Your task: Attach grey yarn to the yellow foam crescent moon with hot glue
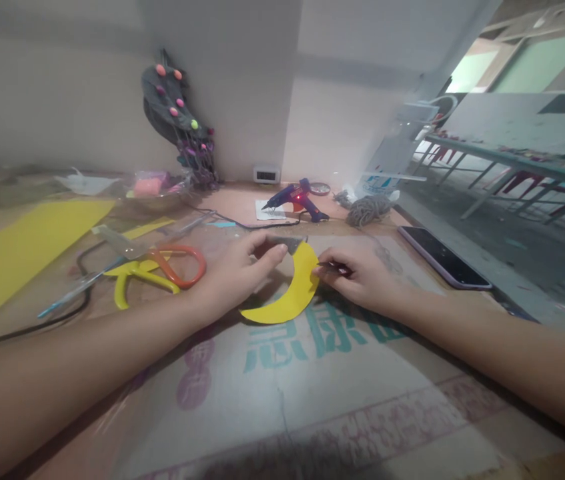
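A yellow crescent-shaped cutout (303, 287) is between my hands, its lower tip pointing left. Grey yarn (286, 242) appears wound around its upper end. My left hand (245, 267) grips that upper end, the thumb lying near the grey part. On the other side, my right hand (362, 277) is closed at the crescent's outer edge, pinching a thin dark strand (331, 268) that looks like the same yarn; its fingertips partly hide it. Behind my right hand lies a loose ball of grey yarn (369, 210).
Orange-handled scissors (187, 265) and yellow-handled scissors (135, 275) lie left, near a yellow sheet (27, 250). A blue glue gun (295, 195) with a red light sits behind, its cord running left. A phone (445, 257) lies right. A grey crescent with pompoms (165, 100) stands against the wall.
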A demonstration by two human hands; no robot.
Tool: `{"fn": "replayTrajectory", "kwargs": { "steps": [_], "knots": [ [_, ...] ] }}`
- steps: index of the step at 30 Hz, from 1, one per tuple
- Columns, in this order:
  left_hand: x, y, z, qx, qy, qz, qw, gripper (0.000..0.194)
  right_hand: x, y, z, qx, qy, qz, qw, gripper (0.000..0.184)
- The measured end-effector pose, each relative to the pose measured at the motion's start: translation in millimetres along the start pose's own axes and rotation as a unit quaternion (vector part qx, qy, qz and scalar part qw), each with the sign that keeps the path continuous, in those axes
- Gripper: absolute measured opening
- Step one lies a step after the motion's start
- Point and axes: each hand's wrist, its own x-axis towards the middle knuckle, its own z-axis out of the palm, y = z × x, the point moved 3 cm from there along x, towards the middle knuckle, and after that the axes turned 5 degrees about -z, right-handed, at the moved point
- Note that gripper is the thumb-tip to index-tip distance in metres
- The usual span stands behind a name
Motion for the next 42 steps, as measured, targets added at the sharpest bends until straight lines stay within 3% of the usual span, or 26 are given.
{"fn": "replayTrajectory", "kwargs": {
  "steps": [7,12,19,36,39,42],
  "knots": [
    [0,1,1.0,-0.005,-0.006,-0.005,1.000,0.029,-2,-4,0,0.018,-0.038,-0.025,0.999,0.013],
    [0,2,3.7,0.025,-0.037,-0.030,0.999,0.033,-2,-10,-11,-0.060,0.002,-0.074,0.995,0.030],
    [0,3,5.7,0.035,-0.067,-0.040,0.996,0.037,3,-9,-6,-0.184,-0.038,-0.041,0.981,0.034],
    [-2,-1,8.7,0.008,-0.107,-0.035,0.994,0.040,7,-9,-2,-0.197,-0.068,-0.041,0.977,0.038],
    [-2,-2,8.8,0.006,-0.100,-0.033,0.994,0.039,5,-4,-3,-0.187,-0.051,-0.033,0.980,0.037],
    [4,-9,8.2,-0.050,-0.070,-0.053,0.995,0.033,1,-8,-14,-0.142,0.023,-0.053,0.988,0.036]
  ]
}}
